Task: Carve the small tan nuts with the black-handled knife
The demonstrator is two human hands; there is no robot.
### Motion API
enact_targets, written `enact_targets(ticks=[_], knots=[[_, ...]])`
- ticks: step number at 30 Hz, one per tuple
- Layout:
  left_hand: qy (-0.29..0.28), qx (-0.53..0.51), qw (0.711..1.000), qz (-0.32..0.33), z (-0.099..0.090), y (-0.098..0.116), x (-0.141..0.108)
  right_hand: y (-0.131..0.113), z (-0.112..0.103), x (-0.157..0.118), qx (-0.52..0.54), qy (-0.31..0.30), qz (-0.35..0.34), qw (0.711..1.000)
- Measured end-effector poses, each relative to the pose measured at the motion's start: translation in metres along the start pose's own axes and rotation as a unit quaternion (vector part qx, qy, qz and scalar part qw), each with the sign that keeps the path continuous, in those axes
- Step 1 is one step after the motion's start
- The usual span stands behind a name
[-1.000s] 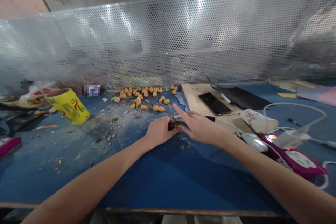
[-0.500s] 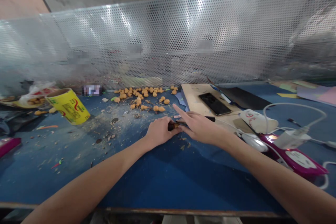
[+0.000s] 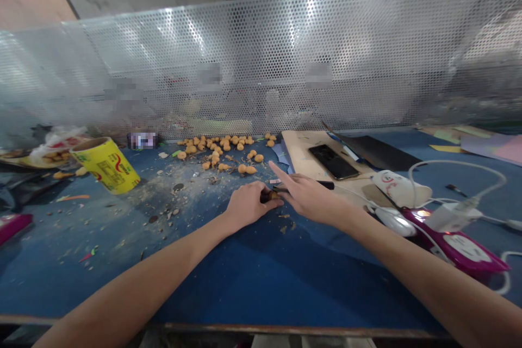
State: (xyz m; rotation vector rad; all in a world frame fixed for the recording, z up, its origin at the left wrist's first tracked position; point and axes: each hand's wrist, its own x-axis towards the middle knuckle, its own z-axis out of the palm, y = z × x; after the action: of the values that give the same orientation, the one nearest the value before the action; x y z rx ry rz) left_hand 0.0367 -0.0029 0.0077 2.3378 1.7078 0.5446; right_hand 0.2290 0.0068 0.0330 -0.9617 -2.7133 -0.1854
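Observation:
My left hand (image 3: pixel 249 206) is closed round a small brown gourd (image 3: pixel 272 194), mostly covered by the fingers. Close beside it on the right, my right hand (image 3: pixel 304 193) holds a thin tool with a dark handle (image 3: pixel 326 185), its index finger stretched out and its tip side against the gourd. Behind the hands lie several small tan gourds (image 3: pixel 247 169) in a loose group on the blue table (image 3: pixel 244 283). Small crumbs are scattered under and left of the hands.
A yellow tube (image 3: pixel 108 166) stands tilted at left, near a plastic bag (image 3: pixel 61 144). On the right are a black phone (image 3: pixel 333 161) on a board (image 3: pixel 297 147), a white cup (image 3: pixel 402 185) and a magenta power strip (image 3: pixel 465 247). Perforated metal panel (image 3: pixel 261 65) behind.
My right hand's thumb and fingertips have shifted very slightly away from the gourd. My left hand has hardly moved.

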Motion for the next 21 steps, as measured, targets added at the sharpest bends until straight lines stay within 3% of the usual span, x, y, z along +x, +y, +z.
enact_targets(ticks=[21], knots=[[0.007, 0.016, 1.000, 0.010, 0.0022, -0.0012, 0.0009, -0.0023, -0.0011, -0.0010, -0.012, 0.013, -0.018, 1.000]])
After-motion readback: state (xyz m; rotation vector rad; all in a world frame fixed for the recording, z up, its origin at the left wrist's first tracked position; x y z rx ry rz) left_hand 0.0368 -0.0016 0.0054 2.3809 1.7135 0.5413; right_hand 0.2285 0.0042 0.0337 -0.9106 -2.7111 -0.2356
